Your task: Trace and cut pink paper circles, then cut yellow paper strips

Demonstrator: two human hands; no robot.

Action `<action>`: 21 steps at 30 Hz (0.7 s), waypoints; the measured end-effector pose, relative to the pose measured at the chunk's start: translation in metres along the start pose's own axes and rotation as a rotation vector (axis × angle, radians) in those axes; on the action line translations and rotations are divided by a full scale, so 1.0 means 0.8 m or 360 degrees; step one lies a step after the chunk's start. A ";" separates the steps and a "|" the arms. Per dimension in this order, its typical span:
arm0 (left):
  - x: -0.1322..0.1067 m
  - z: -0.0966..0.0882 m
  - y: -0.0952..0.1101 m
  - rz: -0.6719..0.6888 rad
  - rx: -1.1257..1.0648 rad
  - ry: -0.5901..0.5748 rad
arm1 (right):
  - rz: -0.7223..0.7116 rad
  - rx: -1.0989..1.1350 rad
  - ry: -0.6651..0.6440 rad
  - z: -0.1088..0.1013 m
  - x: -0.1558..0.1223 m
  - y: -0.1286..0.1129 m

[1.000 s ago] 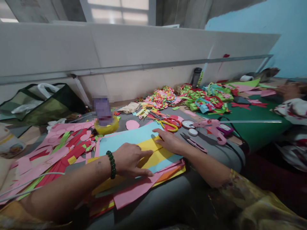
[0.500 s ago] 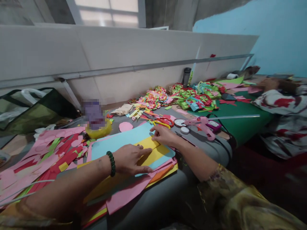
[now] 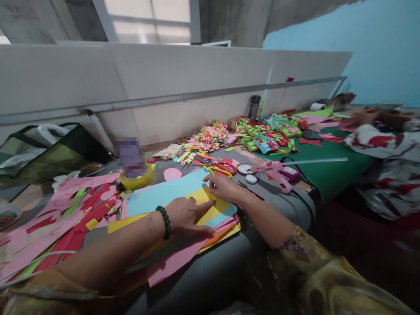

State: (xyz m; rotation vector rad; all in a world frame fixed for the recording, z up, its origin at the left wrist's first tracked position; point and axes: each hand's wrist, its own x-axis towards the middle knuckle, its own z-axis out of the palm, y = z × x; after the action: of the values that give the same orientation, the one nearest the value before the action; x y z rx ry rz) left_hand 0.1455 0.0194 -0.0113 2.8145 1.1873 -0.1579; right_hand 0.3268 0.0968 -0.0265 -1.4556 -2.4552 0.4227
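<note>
My left hand [image 3: 185, 214], wearing a green bead bracelet [image 3: 164, 222], lies over a strip of yellow paper [image 3: 221, 209]. Its fingers are apart, the index finger stretched along the yellow paper and the thumb out near a pink sheet [image 3: 173, 264]. Near the far right end of the yellow paper, my right hand [image 3: 225, 189] has bent fingers drawn together; what is in them, if anything, is hidden. Beneath the yellow strip is a light blue sheet [image 3: 157, 194], on a stack of coloured paper with an orange sheet [image 3: 220, 235] showing.
Scissors [image 3: 226, 168], a pink glue gun [image 3: 271, 169] and a roll of tape [image 3: 244, 169] lie beyond my right hand. Paper scraps [image 3: 65, 218] cover the left side. Piled paper pieces [image 3: 213, 135] stand at the back. A co-worker's sleeve [image 3: 374, 140] is at the right.
My left hand has slid slightly to the right, its index finger farther along the yellow paper. My right hand stays at about the same place. The view has shifted a little.
</note>
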 end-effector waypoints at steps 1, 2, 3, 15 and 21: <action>-0.007 0.002 0.000 -0.0004 -0.0011 0.0023 | 0.0002 -0.0015 -0.0004 0.000 0.000 -0.001; -0.015 0.005 0.000 -0.0009 -0.0031 0.0047 | 0.0006 -0.0029 -0.0008 0.000 0.000 -0.001; -0.024 0.007 0.000 -0.0014 -0.0055 0.0067 | 0.0011 -0.0042 -0.0011 0.000 0.001 -0.001; -0.169 0.042 0.016 -0.0710 -0.0246 0.0142 | -0.0018 -0.0149 -0.0070 -0.001 0.008 0.002; -0.207 0.083 0.019 -0.0900 0.0023 0.0392 | -0.0016 -0.0162 -0.0084 0.000 0.012 0.004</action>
State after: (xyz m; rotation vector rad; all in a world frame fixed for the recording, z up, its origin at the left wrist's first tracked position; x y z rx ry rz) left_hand 0.0374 -0.1167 -0.0556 2.4783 2.0162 0.1531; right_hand 0.3248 0.1066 -0.0267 -1.4889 -2.5587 0.3431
